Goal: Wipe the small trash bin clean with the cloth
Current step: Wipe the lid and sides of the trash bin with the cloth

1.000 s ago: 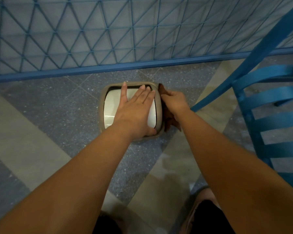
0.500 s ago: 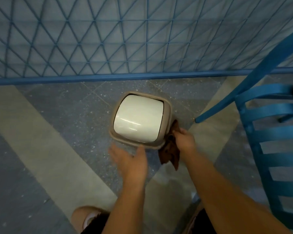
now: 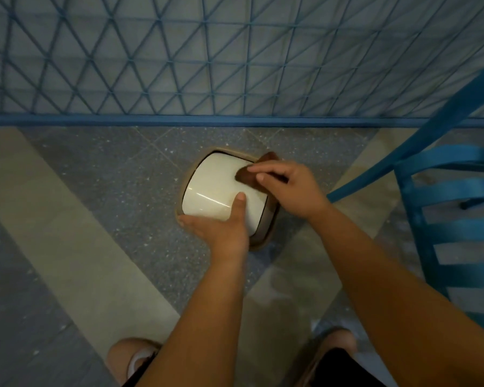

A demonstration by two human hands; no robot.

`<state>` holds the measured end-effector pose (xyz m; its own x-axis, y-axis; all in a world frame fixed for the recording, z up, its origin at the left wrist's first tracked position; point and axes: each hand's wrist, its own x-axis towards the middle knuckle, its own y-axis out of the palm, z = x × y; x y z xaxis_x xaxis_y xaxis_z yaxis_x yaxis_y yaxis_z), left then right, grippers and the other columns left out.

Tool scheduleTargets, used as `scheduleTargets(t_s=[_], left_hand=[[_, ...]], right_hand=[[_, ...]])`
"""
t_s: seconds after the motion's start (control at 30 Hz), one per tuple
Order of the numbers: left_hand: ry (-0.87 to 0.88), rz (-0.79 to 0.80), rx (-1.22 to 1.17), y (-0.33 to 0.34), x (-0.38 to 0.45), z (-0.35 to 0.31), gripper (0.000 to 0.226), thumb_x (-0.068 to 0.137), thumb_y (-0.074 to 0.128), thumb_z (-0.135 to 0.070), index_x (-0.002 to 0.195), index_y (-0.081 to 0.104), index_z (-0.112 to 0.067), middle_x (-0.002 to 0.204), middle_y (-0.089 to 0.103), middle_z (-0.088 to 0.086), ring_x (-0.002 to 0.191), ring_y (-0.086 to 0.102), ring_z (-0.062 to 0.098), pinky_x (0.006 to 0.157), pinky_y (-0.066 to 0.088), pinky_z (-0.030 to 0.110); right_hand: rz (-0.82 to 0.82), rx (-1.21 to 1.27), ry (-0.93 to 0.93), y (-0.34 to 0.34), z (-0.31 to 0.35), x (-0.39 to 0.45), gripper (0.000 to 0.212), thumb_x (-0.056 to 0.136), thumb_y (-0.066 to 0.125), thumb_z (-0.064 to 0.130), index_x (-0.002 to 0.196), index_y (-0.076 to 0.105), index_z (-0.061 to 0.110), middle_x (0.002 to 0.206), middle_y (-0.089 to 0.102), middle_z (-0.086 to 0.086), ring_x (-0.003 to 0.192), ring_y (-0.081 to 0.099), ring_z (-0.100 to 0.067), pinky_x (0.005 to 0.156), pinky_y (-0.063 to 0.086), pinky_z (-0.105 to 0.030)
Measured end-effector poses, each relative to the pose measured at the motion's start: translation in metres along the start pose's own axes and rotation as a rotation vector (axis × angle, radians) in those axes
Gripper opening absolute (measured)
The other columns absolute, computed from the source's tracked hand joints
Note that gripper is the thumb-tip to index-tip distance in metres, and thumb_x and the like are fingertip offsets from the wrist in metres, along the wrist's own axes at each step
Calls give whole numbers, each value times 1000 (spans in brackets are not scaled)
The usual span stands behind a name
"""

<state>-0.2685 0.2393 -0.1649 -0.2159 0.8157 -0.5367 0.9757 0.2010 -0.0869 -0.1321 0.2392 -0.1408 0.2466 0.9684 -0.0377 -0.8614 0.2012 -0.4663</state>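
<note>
The small trash bin (image 3: 211,184) stands on the floor, with a white swing lid and a beige rim. My left hand (image 3: 224,227) grips its near edge: the thumb lies on the lid and the fingers curl round the rim on the left. My right hand (image 3: 291,191) holds the brown cloth (image 3: 246,178) under bent fingers and presses it onto the lid's far right part. A corner of the cloth sticks out beyond the rim at the back.
A blue slatted chair (image 3: 444,191) stands close on the right, one leg reaching the floor beside the bin. A blue-patterned wall (image 3: 235,51) with a blue skirting runs just behind it. My knees and a shoe (image 3: 136,358) show at the bottom.
My left hand left the lid, dropped back, then took hold of the bin's near edge. My right hand brought the cloth from the bin's right side up onto the lid.
</note>
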Motion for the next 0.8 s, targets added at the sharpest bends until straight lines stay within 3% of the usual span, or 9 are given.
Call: scheduleTargets(t_s=[0.07, 0.13, 0.2, 0.3, 0.5, 0.63, 0.8], left_hand=[[23, 18, 34, 1, 6, 5, 132, 47, 79, -56, 148, -2, -29, 155, 17, 8, 139, 28, 28, 111, 33, 50], [22, 46, 75, 0, 10, 10, 127, 61, 79, -50, 149, -10, -27, 158, 8, 8, 143, 19, 29, 114, 28, 50], [19, 48, 115, 0, 11, 12, 120, 73, 75, -42, 148, -16, -23, 159, 0, 6, 145, 13, 28, 116, 23, 50], [56, 47, 137, 1, 10, 11, 119, 74, 76, -39, 149, -14, -20, 159, 1, 7, 145, 12, 29, 116, 22, 50], [25, 61, 108, -1, 7, 5, 115, 71, 78, -36, 148, -6, -33, 157, 9, 6, 142, 21, 30, 113, 28, 53], [-27, 69, 84, -1, 0, -3, 113, 75, 77, -30, 148, -8, -31, 156, 13, 5, 138, 28, 29, 112, 30, 50], [-5, 69, -41, -16, -17, -5, 96, 81, 70, -36, 148, 2, -31, 150, 28, 0, 129, 39, 20, 111, 34, 43]], right_hand=[[-36, -115, -175, 5, -9, -15, 22, 85, 66, 16, 106, 72, 24, 110, 69, 8, 107, 59, -4, 101, 42, -27], [-90, -190, -280, 9, -16, -32, 22, 85, 66, 22, 106, 71, 26, 113, 69, 8, 109, 58, -5, 101, 40, -31], [-114, -246, -334, 13, -21, -43, 25, 87, 64, 26, 111, 69, 29, 116, 68, 8, 112, 58, -10, 98, 42, -36], [-128, -299, -314, 13, -26, -36, 28, 90, 59, 24, 117, 66, 28, 120, 66, 8, 113, 57, -12, 97, 43, -40], [-158, -233, 292, 0, -31, 17, 30, 96, 49, 19, 121, 64, 26, 123, 65, -2, 110, 60, -19, 99, 44, -27], [-120, -144, 522, -7, -44, 29, 32, 98, 45, 20, 126, 59, 24, 126, 61, -6, 110, 56, -25, 96, 42, -33], [-94, 184, 704, -16, -53, 15, 30, 95, 49, 19, 122, 61, 20, 111, 65, -11, 90, 60, -21, 81, 49, -33]])
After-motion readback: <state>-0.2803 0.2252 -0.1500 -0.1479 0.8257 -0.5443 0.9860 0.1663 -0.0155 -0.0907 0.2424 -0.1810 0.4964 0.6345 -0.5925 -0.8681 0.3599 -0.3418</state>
